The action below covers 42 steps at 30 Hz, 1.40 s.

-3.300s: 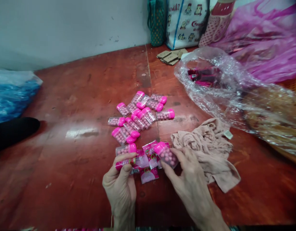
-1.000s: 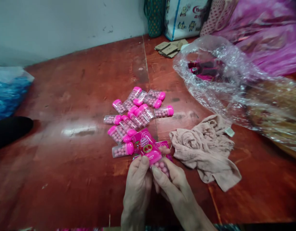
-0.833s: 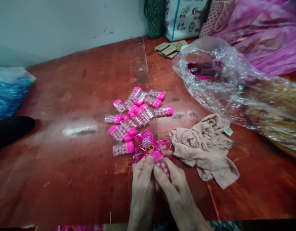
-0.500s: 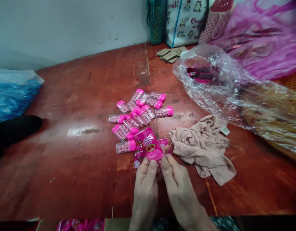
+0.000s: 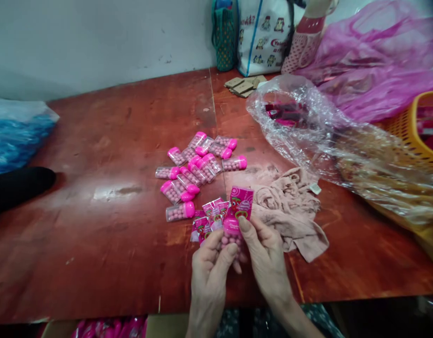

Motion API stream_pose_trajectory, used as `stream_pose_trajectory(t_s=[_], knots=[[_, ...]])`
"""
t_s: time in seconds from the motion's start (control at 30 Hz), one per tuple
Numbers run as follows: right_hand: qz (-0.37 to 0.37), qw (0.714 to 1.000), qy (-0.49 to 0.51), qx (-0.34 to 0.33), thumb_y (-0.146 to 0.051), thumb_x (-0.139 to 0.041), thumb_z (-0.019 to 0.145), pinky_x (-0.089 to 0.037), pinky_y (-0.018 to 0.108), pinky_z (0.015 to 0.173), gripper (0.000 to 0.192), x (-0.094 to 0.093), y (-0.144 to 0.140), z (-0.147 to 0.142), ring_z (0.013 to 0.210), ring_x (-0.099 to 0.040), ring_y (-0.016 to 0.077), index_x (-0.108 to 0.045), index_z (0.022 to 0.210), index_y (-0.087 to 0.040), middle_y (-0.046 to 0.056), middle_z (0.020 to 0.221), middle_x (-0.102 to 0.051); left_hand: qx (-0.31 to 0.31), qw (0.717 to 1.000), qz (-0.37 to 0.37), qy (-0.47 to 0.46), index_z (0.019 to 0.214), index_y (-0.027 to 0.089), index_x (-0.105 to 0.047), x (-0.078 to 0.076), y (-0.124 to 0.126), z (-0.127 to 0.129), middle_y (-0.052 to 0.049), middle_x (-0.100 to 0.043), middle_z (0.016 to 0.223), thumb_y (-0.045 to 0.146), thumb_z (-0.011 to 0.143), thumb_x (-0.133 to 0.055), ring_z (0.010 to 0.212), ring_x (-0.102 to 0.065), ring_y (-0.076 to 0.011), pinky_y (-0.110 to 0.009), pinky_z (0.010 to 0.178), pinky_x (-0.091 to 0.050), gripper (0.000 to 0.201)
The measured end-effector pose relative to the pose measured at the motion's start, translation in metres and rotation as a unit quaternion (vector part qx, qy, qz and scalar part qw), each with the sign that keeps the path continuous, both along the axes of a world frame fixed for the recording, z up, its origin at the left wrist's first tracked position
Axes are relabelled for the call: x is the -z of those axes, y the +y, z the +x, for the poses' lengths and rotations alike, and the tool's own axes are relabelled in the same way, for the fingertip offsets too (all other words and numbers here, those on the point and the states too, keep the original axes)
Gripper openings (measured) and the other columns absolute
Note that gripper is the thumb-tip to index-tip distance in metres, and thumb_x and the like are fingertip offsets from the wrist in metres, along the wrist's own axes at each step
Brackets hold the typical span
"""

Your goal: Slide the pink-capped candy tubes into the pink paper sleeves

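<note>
Pink-capped container of small balls [image 5: 231,234], held over the near side of the red-brown worktop [image 5: 107,253]; the left hand [image 5: 211,265] grips its lower part; the right hand [image 5: 267,253] pinches a printed pink sleeve [image 5: 243,199] at its cap; similar containers [image 5: 209,169] lie beyond, flat sleeves [image 5: 214,212] nearer, a crumpled cloth [image 5: 293,209] to the right.

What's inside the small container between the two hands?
Small pink balls show through the clear container; fingers cover part, and anything beneath its pink cap can't be seen.
</note>
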State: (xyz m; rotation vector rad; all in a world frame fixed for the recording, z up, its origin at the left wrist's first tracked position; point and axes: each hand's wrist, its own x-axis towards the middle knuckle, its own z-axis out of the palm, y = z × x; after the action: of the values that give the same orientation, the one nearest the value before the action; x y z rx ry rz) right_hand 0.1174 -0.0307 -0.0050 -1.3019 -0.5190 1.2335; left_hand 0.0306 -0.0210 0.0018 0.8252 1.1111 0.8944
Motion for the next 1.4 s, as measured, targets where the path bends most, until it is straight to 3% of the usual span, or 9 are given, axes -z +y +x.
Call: stream_pose_trajectory(t_s=[0.13, 0.33, 0.47, 0.6, 0.7, 0.83, 0.93, 1.2, 1.4], knots=[[-0.011, 1.0, -0.014, 0.024, -0.038, -0.055, 0.083, -0.037, 0.015, 0.037, 0.024, 0.008, -0.004, -0.012, 0.047, -0.043, 0.0059, -0.054, 0.073, -0.017, -0.004, 0.064, -0.049, -0.044, 0.999, 0.0, -0.002, 0.089, 0.015, -0.066, 0.0, 0.0, 0.0, 0.001, -0.053, 0.063, 0.02, 0.076, -0.062, 0.053, -0.046, -0.0082, -0.018, 0.044, -0.036, 0.015], [0.015, 0.994, 0.102, -0.026, -0.034, -0.064, 0.078, -0.041, 0.017, 0.037, 0.017, 0.003, 0.004, 0.006, 0.041, -0.046, 0.0066, -0.061, 0.081, -0.017, -0.003, 0.06, -0.058, 0.02, 0.998, 0.0, 0.06, 0.089, 0.015, -0.064, -0.001, 0.005, -0.004, 0.0, -0.057, 0.058, 0.024, 0.077, -0.061, 0.05, -0.05, -0.0106, -0.02, 0.044, -0.036, 0.015], [-0.01, 0.993, 0.116, -0.029, -0.036, -0.065, 0.076, -0.041, 0.018, 0.034, 0.022, 0.001, 0.007, 0.009, 0.037, -0.047, 0.0069, -0.061, 0.071, -0.015, -0.001, 0.055, -0.06, 0.002, 0.992, 0.039, 0.117, 0.091, 0.014, -0.066, -0.001, 0.002, -0.001, 0.001, -0.056, 0.05, 0.026, 0.075, -0.062, 0.043, -0.045, -0.0093, -0.02, 0.041, -0.034, 0.02], [-0.058, 0.994, 0.094, -0.005, -0.039, -0.069, 0.071, -0.036, 0.016, 0.028, 0.026, 0.005, 0.003, -0.006, 0.032, -0.041, 0.0052, -0.057, 0.07, -0.015, -0.005, 0.05, -0.054, -0.052, 0.995, 0.012, 0.078, 0.089, 0.016, -0.063, -0.002, -0.002, 0.004, 0.002, -0.055, 0.053, 0.023, 0.073, -0.064, 0.043, -0.045, -0.0085, -0.018, 0.038, -0.032, 0.018], [-0.049, 0.993, 0.108, -0.004, -0.037, -0.067, 0.074, -0.038, 0.016, 0.032, 0.024, 0.009, 0.001, -0.012, 0.036, -0.042, 0.0052, -0.058, 0.073, -0.015, -0.005, 0.052, -0.053, -0.098, 0.994, 0.003, 0.05, 0.103, 0.019, -0.057, 0.001, -0.001, 0.004, 0.001, -0.06, 0.065, 0.02, 0.072, -0.065, 0.045, -0.046, -0.0071, -0.016, 0.038, -0.032, 0.032], [-0.005, 0.988, 0.152, -0.019, -0.036, -0.063, 0.078, -0.042, 0.017, 0.04, 0.02, 0.009, 0.004, -0.002, 0.042, -0.043, 0.0059, -0.062, 0.081, -0.017, -0.005, 0.054, -0.052, -0.058, 0.998, 0.006, 0.013, 0.11, 0.017, -0.057, 0.008, 0.007, -0.002, -0.001, -0.062, 0.069, 0.02, 0.076, -0.062, 0.051, -0.052, -0.0093, -0.017, 0.041, -0.037, 0.035], [0.017, 0.993, 0.117, -0.019, -0.037, -0.061, 0.08, -0.045, 0.018, 0.047, 0.021, 0.009, 0.007, 0.007, 0.048, -0.049, 0.0072, -0.062, 0.074, -0.017, -0.004, 0.058, -0.055, -0.029, 1.0, -0.001, -0.005, 0.111, 0.016, -0.057, 0.01, 0.01, -0.004, -0.002, -0.061, 0.066, 0.021, 0.078, -0.06, 0.05, -0.055, -0.0111, -0.018, 0.039, -0.037, 0.034], [-0.027, 0.991, 0.124, 0.035, -0.037, -0.06, 0.081, -0.033, 0.015, 0.032, 0.021, 0.017, -0.003, -0.02, 0.036, -0.036, 0.0045, -0.064, 0.08, -0.016, -0.008, 0.047, -0.043, -0.129, 0.99, -0.029, 0.045, 0.098, 0.016, -0.064, 0.001, 0.003, 0.011, 0.002, -0.057, 0.06, 0.02, 0.07, -0.068, 0.046, -0.048, -0.0085, -0.016, 0.036, -0.036, 0.029], [-0.01, 0.986, 0.162, 0.023, -0.033, -0.064, 0.078, -0.038, 0.016, 0.036, 0.019, 0.019, 0.004, -0.01, 0.04, -0.041, 0.005, -0.062, 0.087, -0.016, -0.005, 0.056, -0.053, -0.091, 0.995, -0.009, 0.042, 0.089, 0.015, -0.061, 0.006, 0.012, 0.008, 0.002, -0.056, 0.059, 0.02, 0.071, -0.066, 0.046, -0.049, -0.0083, -0.015, 0.037, -0.036, 0.019]])
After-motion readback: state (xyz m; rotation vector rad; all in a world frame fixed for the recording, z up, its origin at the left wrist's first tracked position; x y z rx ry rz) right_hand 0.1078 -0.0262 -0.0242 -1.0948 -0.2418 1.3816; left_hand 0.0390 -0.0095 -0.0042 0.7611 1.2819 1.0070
